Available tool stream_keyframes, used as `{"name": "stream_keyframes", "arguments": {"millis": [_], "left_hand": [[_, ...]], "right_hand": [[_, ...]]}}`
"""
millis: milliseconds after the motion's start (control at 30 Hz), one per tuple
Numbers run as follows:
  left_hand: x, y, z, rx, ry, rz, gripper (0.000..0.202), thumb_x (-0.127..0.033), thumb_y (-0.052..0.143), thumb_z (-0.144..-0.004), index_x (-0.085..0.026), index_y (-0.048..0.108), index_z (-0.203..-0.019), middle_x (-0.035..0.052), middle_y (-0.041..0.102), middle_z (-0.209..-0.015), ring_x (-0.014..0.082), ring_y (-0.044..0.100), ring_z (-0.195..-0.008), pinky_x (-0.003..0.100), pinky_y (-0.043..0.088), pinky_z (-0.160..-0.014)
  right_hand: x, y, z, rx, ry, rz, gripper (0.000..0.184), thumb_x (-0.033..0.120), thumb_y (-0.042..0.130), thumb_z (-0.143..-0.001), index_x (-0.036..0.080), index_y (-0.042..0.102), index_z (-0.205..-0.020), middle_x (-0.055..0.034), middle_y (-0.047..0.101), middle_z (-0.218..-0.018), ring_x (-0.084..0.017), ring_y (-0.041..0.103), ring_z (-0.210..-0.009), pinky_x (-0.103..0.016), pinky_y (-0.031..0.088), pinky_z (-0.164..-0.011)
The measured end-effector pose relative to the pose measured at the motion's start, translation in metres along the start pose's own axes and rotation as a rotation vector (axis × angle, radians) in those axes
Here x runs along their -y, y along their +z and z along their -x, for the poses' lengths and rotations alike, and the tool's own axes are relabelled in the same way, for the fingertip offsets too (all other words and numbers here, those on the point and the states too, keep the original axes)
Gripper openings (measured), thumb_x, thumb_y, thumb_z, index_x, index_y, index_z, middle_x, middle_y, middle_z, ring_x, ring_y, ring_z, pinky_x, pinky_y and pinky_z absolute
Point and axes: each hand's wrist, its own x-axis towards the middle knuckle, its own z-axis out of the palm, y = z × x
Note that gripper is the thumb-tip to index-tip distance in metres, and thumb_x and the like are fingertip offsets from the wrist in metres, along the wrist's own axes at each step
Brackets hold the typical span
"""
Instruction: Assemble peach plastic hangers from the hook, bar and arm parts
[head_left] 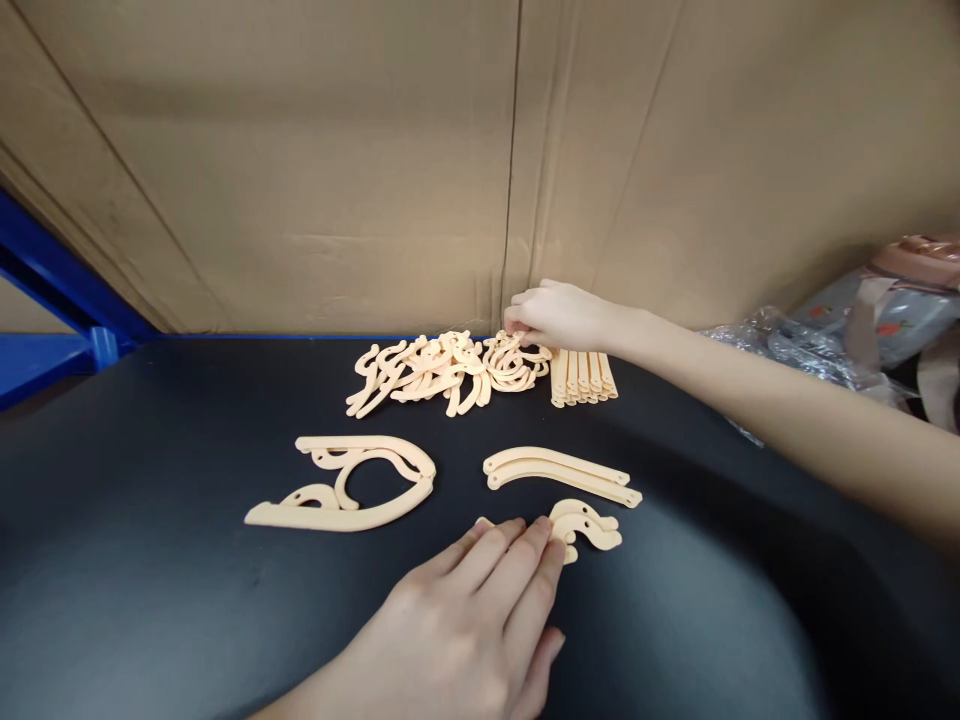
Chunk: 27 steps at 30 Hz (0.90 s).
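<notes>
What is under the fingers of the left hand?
The left hand lies flat on the black table. Some small curved peach pieces stick out beyond its fingertips. How far they reach underneath is covered.

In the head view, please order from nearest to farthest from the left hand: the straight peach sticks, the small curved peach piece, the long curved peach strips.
1. Small curved peach plastic piece, at the fingertips of the left hand.
2. Pair of long curved peach plastic strips, just beyond it.
3. Row of straight peach plastic sticks, far back, beside the right hand.
</notes>
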Motion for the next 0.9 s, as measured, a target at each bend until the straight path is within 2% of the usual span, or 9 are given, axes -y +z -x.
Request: {"name": "stream_keyframes", "arguments": {"millis": [167, 300, 500, 633, 733, 900], "left_hand": [[0.001, 0.003, 0.003, -0.004, 0.02, 0.013, 0.039, -0.026, 0.035, -0.101, -0.014, 0.066, -0.122, 0.0042, 0.067, -0.126, 0.0182, 0.065, -0.109, 0.028, 0.053, -0.094], [0.002, 0.001, -0.001, 0.001, 0.026, 0.004, 0.039, -0.026, 0.035, -0.101, -0.014, 0.065, -0.124, 0.0047, 0.066, -0.128, 0.0189, 0.065, -0.11, 0.029, 0.053, -0.094], [0.001, -0.001, -0.003, -0.002, 0.018, -0.02, 0.038, -0.024, 0.038, -0.1, -0.014, 0.065, -0.124, 0.0049, 0.067, -0.127, 0.0194, 0.065, -0.11, 0.029, 0.053, -0.095], [0.002, -0.001, -0.002, 0.009, 0.026, -0.015, 0.039, -0.024, 0.036, -0.1, -0.014, 0.065, -0.123, 0.0053, 0.067, -0.127, 0.0195, 0.065, -0.11, 0.03, 0.053, -0.093], [0.003, -0.002, -0.001, 0.0, 0.044, -0.009, 0.039, -0.025, 0.036, -0.1, -0.014, 0.065, -0.123, 0.0053, 0.067, -0.127, 0.0194, 0.065, -0.109, 0.029, 0.054, -0.092], [0.001, -0.002, -0.001, 0.009, 0.01, -0.002, 0.038, -0.026, 0.04, -0.099, -0.014, 0.063, -0.126, 0.0047, 0.066, -0.129, 0.019, 0.064, -0.111, 0.029, 0.052, -0.096]], "right_hand": [[0.0, -0.014, 0.007, -0.02, 0.073, -0.031, 0.009, 0.018, 0.058, -0.083, 0.014, 0.064, -0.087, -0.006, 0.065, -0.085, -0.016, 0.055, -0.074, -0.029, 0.033, -0.067], [-0.004, -0.02, 0.014, -0.061, 0.084, -0.023, 0.01, 0.02, 0.058, -0.082, 0.014, 0.064, -0.087, -0.0061, 0.065, -0.084, -0.017, 0.054, -0.073, -0.029, 0.034, -0.066], [-0.008, -0.011, 0.018, -0.056, 0.11, -0.082, 0.013, 0.022, 0.058, -0.085, 0.014, 0.066, -0.089, -0.007, 0.068, -0.088, -0.017, 0.057, -0.076, -0.029, 0.035, -0.067], [-0.005, -0.003, 0.018, -0.054, 0.063, -0.11, 0.018, 0.014, 0.054, -0.083, 0.014, 0.067, -0.095, -0.0069, 0.069, -0.093, -0.018, 0.059, -0.084, -0.03, 0.036, -0.073], [-0.001, -0.002, 0.016, -0.104, 0.033, -0.094, 0.027, 0.009, 0.049, -0.083, 0.016, 0.068, -0.1, -0.007, 0.067, -0.097, -0.018, 0.058, -0.087, -0.03, 0.035, -0.076], [0.011, -0.005, 0.002, -0.137, -0.004, -0.074, 0.02, 0.022, 0.053, -0.089, 0.018, 0.072, -0.095, -0.0061, 0.063, -0.092, -0.017, 0.054, -0.08, -0.03, 0.033, -0.073]]}}
